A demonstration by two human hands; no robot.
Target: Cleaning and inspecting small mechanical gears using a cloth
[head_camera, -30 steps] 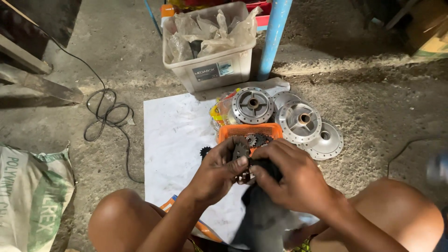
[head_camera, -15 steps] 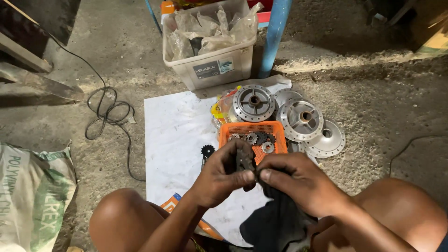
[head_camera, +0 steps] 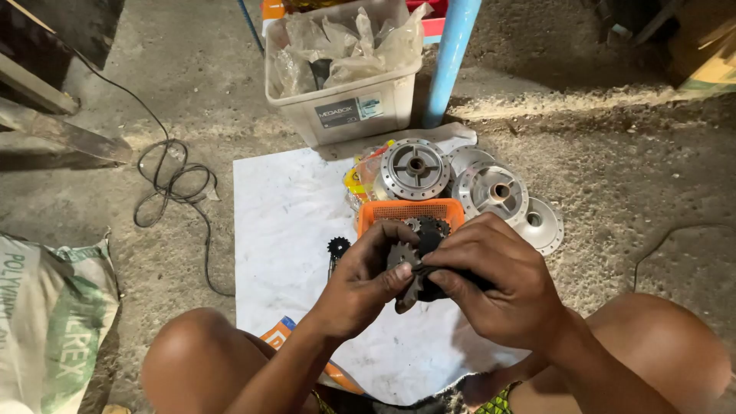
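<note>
Steel sprocket (head_camera: 402, 256), left hand (head_camera: 366, 284), right hand (head_camera: 498, 287)

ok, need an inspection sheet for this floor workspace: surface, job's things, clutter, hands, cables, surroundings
Surface: white marbled sheet on rough concrete floor.
Job's things: small dark toothed sprocket held with a dark cloth; orange mesh basket of sprockets beyond.
Clutter: three round silver metal hubs beside the basket; lone black sprocket on the sheet; translucent plastic bin stuffed with clear bags.
Hands: left hand grips the sprocket; right hand presses the cloth to it.
Cables: black cord coiled loose on the floor, left.
Surroundings: blue pole; white printed sack; bare knees at bottom.
</note>
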